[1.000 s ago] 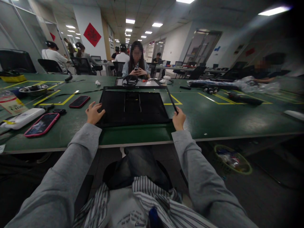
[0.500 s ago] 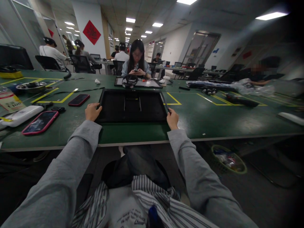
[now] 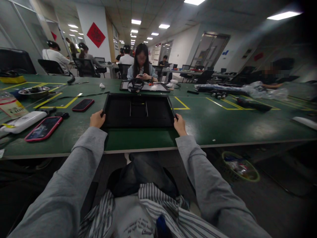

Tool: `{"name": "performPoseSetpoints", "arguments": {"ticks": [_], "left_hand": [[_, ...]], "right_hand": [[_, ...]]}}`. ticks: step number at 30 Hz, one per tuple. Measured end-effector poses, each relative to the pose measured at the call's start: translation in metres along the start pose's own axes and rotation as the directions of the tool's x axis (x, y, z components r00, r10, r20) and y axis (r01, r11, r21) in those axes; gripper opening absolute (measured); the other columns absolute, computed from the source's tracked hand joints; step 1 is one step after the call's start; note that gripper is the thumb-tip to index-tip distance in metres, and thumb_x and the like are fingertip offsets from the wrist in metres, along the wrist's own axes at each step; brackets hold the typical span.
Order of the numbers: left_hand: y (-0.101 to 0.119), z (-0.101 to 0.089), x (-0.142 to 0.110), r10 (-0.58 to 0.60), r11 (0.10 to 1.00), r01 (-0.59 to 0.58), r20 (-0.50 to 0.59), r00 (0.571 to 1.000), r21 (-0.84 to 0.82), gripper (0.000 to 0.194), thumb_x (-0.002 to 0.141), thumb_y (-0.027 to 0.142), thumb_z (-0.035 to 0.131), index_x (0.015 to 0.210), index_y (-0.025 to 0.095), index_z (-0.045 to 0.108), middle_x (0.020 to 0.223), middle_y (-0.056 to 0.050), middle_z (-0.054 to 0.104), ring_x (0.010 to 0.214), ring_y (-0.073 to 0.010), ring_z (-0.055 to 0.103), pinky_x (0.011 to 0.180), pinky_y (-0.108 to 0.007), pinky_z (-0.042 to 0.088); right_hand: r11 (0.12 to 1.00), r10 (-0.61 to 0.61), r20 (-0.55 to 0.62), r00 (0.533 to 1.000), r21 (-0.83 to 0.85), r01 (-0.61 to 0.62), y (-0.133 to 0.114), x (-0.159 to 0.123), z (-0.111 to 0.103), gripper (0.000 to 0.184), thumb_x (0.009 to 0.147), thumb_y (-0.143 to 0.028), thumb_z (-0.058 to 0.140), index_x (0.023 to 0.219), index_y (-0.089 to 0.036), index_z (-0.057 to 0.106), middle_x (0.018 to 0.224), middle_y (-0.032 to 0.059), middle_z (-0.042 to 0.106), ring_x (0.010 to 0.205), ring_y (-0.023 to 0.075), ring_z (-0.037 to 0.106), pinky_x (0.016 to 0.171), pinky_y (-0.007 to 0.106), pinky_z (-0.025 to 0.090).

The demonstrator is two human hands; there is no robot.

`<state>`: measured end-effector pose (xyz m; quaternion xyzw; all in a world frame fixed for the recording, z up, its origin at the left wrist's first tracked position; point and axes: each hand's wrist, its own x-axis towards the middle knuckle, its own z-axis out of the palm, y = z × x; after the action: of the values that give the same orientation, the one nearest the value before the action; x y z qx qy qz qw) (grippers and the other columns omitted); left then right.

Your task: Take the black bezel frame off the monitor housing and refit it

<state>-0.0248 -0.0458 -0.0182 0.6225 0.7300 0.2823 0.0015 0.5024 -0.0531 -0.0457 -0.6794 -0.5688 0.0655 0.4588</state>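
Note:
A black rectangular panel point(image 3: 116, 114) with a raised rim lies on the green table in front of me. Two thin upright strips show in its middle, but I cannot make out exactly what kind of thing it is. My left hand point(image 3: 97, 119) is closed on its left edge, thumb on the rim. At the opposite side, my right hand point(image 3: 179, 124) grips the right edge near the front corner. The fingers' undersides are hidden in both cases.
Left of the panel lie two phones, a dark one point(image 3: 83, 105) and a pink-cased one point(image 3: 44, 128), by a white device point(image 3: 26, 121) and a metal bowl point(image 3: 34, 91). Across the table a person point(image 3: 141, 67) sits behind a black-framed board point(image 3: 158, 86). A basket point(image 3: 240, 166) stands below.
My left hand has closed from a looser, spread pose onto the panel's left edge. My right hand stays on the right edge. The panel has hardly moved.

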Motion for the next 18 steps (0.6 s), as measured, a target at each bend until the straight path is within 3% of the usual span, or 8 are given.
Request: {"name": "performPoseSetpoints", "arguments": {"ticks": [6,12,18], "left_hand": [[0.007,-0.005,-0.005,-0.051,0.999,0.050,-0.070,0.996,-0.011,0.055,0.098,0.036,0.051,0.149,0.017,0.060,0.126,-0.016,0.075,0.123,-0.0356,0.067,0.106,-0.048,0.048],[0.011,-0.006,-0.009,-0.024,0.999,0.022,-0.071,0.997,-0.029,0.052,0.098,0.038,0.053,0.142,0.014,0.065,0.142,-0.018,0.066,0.131,-0.0366,0.061,0.110,-0.048,0.046],[0.012,-0.007,-0.011,-0.044,0.997,0.041,-0.053,0.998,-0.058,0.049,0.100,0.035,0.051,0.142,0.015,0.064,0.139,-0.018,0.067,0.128,-0.0350,0.063,0.110,-0.047,0.046]], "right_hand": [[0.999,-0.033,-0.021,0.999,-0.021,0.032,-0.004,0.000,0.002,0.054,0.093,-0.022,0.043,0.143,-0.010,0.058,0.139,0.0209,0.068,0.135,0.0321,0.061,0.115,0.054,0.046],[1.000,-0.017,0.014,1.000,-0.013,0.017,0.002,0.004,0.003,0.052,0.090,-0.021,0.046,0.140,-0.011,0.059,0.138,0.0200,0.069,0.132,0.0311,0.063,0.114,0.054,0.047],[0.999,-0.014,0.022,1.000,-0.028,0.014,0.005,0.005,0.003,0.051,0.090,-0.021,0.048,0.139,-0.010,0.060,0.133,0.0208,0.071,0.126,0.0320,0.066,0.111,0.051,0.049]]}}
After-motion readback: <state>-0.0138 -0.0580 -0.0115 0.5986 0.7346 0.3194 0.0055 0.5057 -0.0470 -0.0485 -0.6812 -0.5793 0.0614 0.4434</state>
